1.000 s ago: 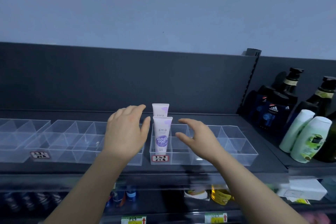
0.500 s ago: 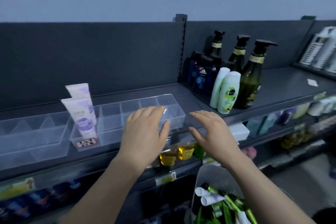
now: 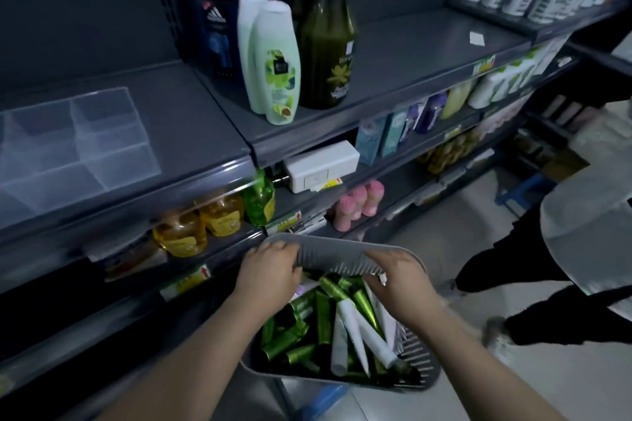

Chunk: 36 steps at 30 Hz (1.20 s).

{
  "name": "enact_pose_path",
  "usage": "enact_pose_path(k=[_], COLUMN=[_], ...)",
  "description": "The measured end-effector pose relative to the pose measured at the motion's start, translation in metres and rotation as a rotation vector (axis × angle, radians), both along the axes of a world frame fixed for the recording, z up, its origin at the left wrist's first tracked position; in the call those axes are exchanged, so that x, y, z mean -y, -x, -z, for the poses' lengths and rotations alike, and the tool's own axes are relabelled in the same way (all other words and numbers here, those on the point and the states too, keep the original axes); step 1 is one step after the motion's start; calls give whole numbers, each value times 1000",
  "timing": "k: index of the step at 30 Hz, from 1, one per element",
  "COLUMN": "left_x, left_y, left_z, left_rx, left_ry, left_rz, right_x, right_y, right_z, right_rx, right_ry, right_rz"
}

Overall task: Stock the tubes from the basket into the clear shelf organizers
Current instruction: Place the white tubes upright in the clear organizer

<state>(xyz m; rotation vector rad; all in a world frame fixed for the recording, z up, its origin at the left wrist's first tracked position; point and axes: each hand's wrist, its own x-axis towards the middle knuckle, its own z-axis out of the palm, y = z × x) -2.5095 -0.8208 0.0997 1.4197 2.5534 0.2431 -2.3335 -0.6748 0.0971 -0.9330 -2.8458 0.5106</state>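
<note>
The clear organizer (image 3: 78,147) is cut off at nine o'clock; fingertips of the left hand (image 3: 270,272) and right hand (image 3: 402,282) are hidden inside the basket (image 3: 328,251).

Dark grey shelving (image 3: 410,44) stands on pale floor (image 3: 564,386).

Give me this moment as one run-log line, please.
step: pick tubes | left hand: in basket, grip unclear | right hand: in basket, grip unclear | organizer: on shelf, up left

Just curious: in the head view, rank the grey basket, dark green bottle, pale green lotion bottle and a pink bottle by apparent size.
1. grey basket, nearest the camera, so flattered
2. dark green bottle
3. pale green lotion bottle
4. pink bottle
</note>
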Motion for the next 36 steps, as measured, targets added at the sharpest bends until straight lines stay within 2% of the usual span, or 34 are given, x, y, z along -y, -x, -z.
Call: enact_pose_path(k=[4, 9, 14, 17, 20, 24, 29, 32, 36], left_x=[-28, -53, -66, -70, -71, -72, -57, -44, -31], left_y=[-6, -6, 0, 3, 2, 2, -1, -7, -17], left_z=[57, 122, 161, 177, 182, 178, 155, 142, 128], left_rx=[-32, -50, -22, 19, -39, 54, 317, 463, 537], left_ry=[210, 390, 515, 509, 554, 410, -4, -78, -124], left_rz=[35, 42, -7, 7, 26, -101, -318, -358, -414], right_x=[-12, -23, -29, -31, -32, -40, -57, -58, -52], right_y=[-18, -30, -34, -33, -32, -33, -38, -37, -32], right_z=[45, 93, 125, 136, 142, 145, 147, 156, 170], right_rx=[115, 229, 232, 205, 188, 154, 146, 200, 318], right_ry=[135, 195, 264, 291, 317, 326, 385, 421, 412], right_rz=[14, 29, 97, 101, 119, 173, 335, 332, 374])
